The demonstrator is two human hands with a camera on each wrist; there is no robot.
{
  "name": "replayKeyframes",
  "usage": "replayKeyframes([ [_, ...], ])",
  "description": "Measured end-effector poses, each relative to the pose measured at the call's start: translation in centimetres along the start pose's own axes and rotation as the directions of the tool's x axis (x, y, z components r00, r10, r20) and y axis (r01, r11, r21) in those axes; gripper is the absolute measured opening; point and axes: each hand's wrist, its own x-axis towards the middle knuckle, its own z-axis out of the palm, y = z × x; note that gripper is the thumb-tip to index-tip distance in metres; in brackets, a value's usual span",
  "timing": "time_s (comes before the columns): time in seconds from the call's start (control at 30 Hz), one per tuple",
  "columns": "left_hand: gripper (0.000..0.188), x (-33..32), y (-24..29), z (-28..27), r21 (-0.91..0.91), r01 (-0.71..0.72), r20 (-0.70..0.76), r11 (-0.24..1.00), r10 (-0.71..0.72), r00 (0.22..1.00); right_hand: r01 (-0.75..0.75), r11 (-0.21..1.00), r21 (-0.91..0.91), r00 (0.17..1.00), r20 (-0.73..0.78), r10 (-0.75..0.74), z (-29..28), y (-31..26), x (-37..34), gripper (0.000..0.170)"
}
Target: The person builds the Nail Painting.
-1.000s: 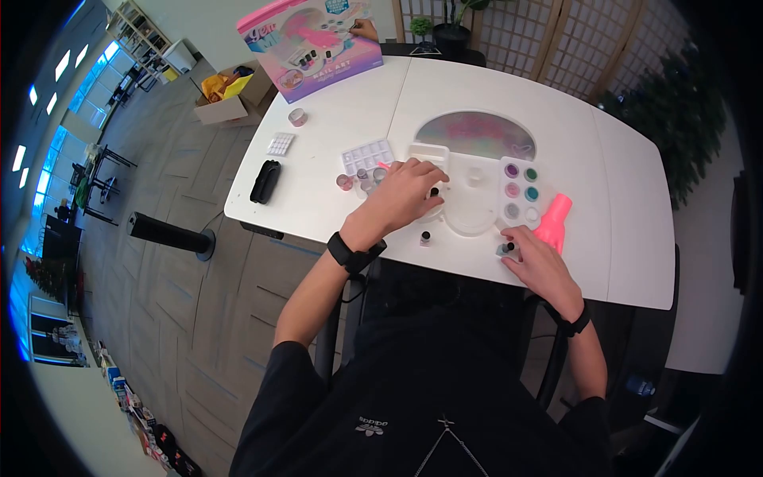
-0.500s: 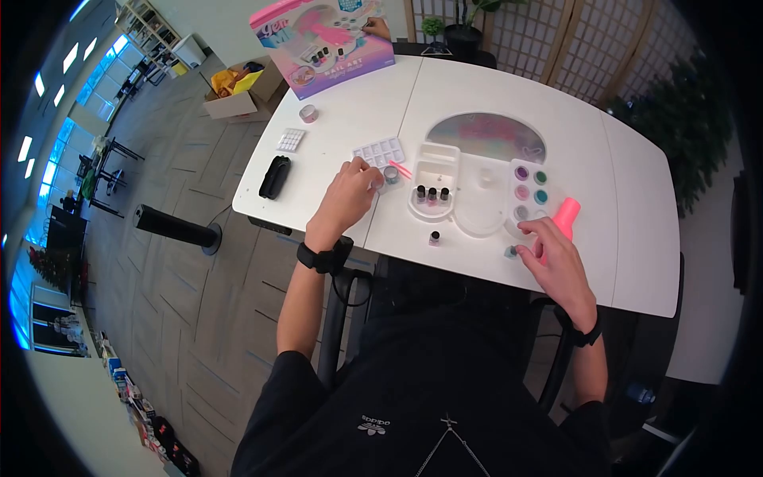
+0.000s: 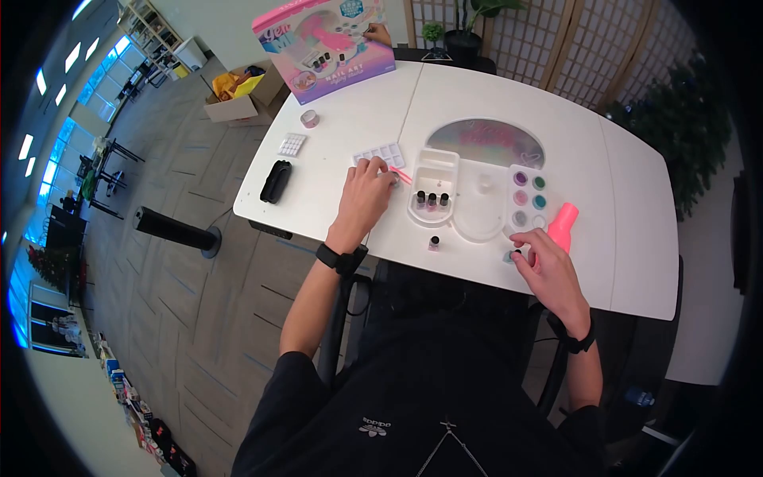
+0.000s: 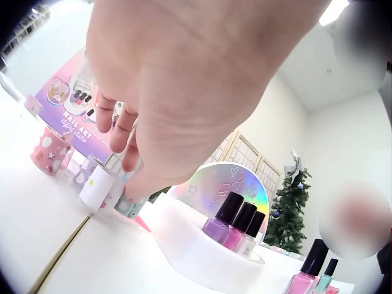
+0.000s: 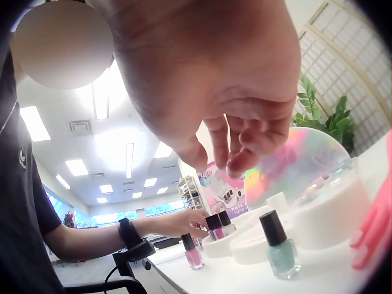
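My left hand reaches over a cluster of small decorated tubs left of the white nail-art station. Its thumb and curled fingers pinch a grey-teal tub; a pink tub and a white one stand beside it. Pink tweezers lie just past the fingertips. My right hand hovers with loosely bent fingers and nothing in them, above a teal nail polish bottle. A pink polish bottle stands in front of the station, whose holder has three polish bottles.
Right of the station sit a tray of glitter pots and a pink model hand. A holographic panel rises behind. Leftward are a white compartment tray, a black case, a tub and the product box.
My left hand moved left from the station's bottle holder to the small tubs, then slightly right among them. My right hand lifted off the teal polish bottle, which stays on the table.
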Motion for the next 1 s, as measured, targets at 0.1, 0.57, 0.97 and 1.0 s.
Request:
replayKeyframes([
  [0.1, 0.013, 0.1, 0.8, -0.8, -0.054, -0.009, -0.063, 0.998, 0.006, 0.998, 0.011, 1.0, 0.011, 1.0, -0.012, -0.011, 0.1, -0.1, 0.0, 0.024],
  [0.57, 0.015, -1.2, 11.2, -9.4, -0.771, -0.066, -0.15, 0.634, -0.081, 0.985, 0.007, 0.877, 0.48, 0.997, 0.063, -0.043, 1.4, -3.3, 1.0, 0.022],
  [0.97, 0.018, -1.9, 13.4, -8.5, -0.711, -0.228, -0.228, 0.665, 0.088, 0.97, -0.164, 0.468, 0.869, 0.986, 0.149, 0.07, 3.0, -4.4, 2.7, 0.017],
  [1.0, 0.019, -1.9, 13.3, -8.4, -0.697, -0.23, -0.233, 0.679, 0.089, 0.968, -0.19, 0.452, 0.872, 0.982, 0.172, 0.081, 3.0, -4.2, 2.7, 0.016],
])
